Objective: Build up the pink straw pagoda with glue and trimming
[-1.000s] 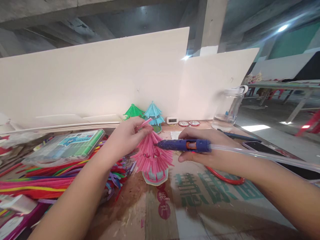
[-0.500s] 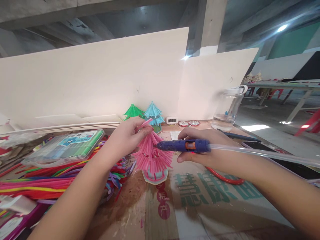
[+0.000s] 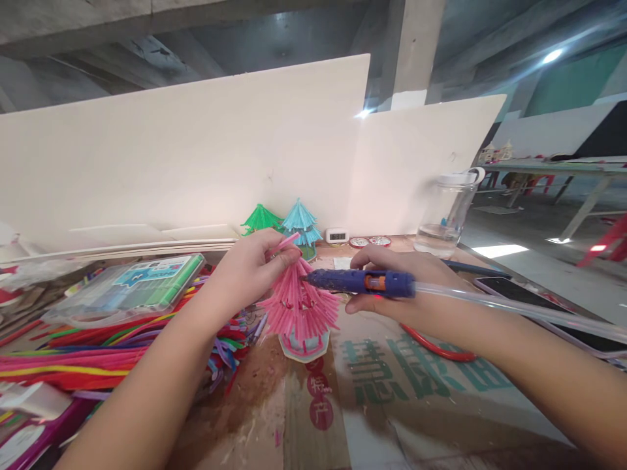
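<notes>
Pinches pink strip (image 3: 287,243) tight in left hand (image 3: 257,261), at peak of pink model (image 3: 300,307). Clamps right hand (image 3: 416,264) round blue glue gun (image 3: 360,282), nozzle (image 3: 307,279) at upper roof (image 3: 287,284); can't tell if touching. Has model standing upright just below left-hand pinch, between both hands: two shaggy pink tiers over pale, many-sided base (image 3: 304,356). Farther back, green model (image 3: 261,215), light-blue model (image 3: 299,215).

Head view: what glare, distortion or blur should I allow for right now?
Head view: the ceiling lamp flares, the sunlit floor patch is nearly white; head view: wide-angle stretch seems to lengthen the right forearm; head view: digits on the clock are too soft to read; head view: whether the blue glue gun touches the pink tower is unclear.
</notes>
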`<state>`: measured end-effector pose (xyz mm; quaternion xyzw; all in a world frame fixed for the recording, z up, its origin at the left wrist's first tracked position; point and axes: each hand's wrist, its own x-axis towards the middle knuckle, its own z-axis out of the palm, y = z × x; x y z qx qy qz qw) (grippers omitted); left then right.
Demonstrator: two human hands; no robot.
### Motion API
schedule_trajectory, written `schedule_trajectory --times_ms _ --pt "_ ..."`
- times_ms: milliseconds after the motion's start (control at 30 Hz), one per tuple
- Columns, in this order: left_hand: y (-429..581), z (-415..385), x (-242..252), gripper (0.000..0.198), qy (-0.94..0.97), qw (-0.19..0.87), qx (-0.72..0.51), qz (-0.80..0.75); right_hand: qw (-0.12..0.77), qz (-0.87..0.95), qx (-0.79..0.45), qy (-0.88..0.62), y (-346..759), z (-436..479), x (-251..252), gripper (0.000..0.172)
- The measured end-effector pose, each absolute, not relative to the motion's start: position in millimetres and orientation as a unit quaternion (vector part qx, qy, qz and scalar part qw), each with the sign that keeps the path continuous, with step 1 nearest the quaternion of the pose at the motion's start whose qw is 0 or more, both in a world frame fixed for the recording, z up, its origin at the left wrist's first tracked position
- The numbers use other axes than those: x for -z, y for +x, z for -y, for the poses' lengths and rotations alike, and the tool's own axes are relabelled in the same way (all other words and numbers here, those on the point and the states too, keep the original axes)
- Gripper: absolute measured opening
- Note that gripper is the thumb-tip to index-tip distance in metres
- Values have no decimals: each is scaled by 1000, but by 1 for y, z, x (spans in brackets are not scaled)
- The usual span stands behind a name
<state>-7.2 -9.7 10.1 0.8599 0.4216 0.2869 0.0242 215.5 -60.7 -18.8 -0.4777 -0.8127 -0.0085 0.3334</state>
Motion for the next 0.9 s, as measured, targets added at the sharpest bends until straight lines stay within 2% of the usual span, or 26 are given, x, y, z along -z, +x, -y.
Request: schedule_trajectory --times_ms 400,700,900 --pt "-8 8 -10 31 862 13 -291 -416 338 807 43 -482 214 62 21 24" --pt "-5 11 -11 29 855 17 -283 -434 342 796 34 -498 213 64 20 30" --pt "-6 10 -11 29 851 17 -287 -439 326 806 37 -493 216 62 18 27"
